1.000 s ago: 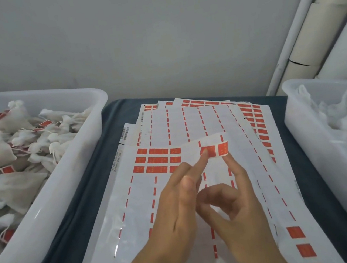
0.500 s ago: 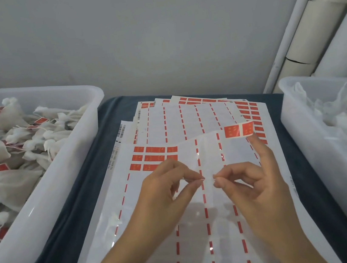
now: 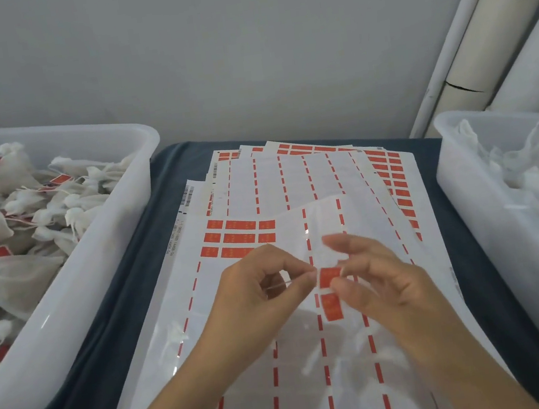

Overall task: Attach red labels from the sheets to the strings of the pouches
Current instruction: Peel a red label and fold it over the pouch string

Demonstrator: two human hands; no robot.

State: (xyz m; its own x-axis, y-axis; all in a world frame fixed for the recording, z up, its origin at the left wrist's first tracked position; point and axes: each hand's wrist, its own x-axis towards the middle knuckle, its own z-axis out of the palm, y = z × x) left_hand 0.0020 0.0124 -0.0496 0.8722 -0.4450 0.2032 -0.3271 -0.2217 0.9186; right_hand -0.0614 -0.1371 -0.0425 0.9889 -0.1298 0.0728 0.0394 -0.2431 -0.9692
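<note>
Nearest the front edge of the surface [image 3: 142, 291], two forearms reach in over the top label sheet [image 3: 249, 363], a glossy backing crossed by dashed red lines. The left hand [image 3: 256, 296] has its thumb and forefinger curled together, pinching a thin pale string [image 3: 277, 285]. The right hand [image 3: 380, 286] pinches a red label [image 3: 327, 277] between thumb and forefinger, its other fingers loosely spread; the label hangs down in two red panels just beside the left fingertips. A small white pouch [image 3: 176, 338] lies on the sheet near its left edge. Farther along, a block of unpeeled red labels [image 3: 240, 238] sits on the same sheet, and more sheets [image 3: 308, 171] fan out toward the far edge. At the left edge stands a white bin [image 3: 103, 262] of labelled pouches [image 3: 2, 207]; at the right edge, a second bin [image 3: 495, 242] holds plain white pouches [image 3: 534, 174].
</note>
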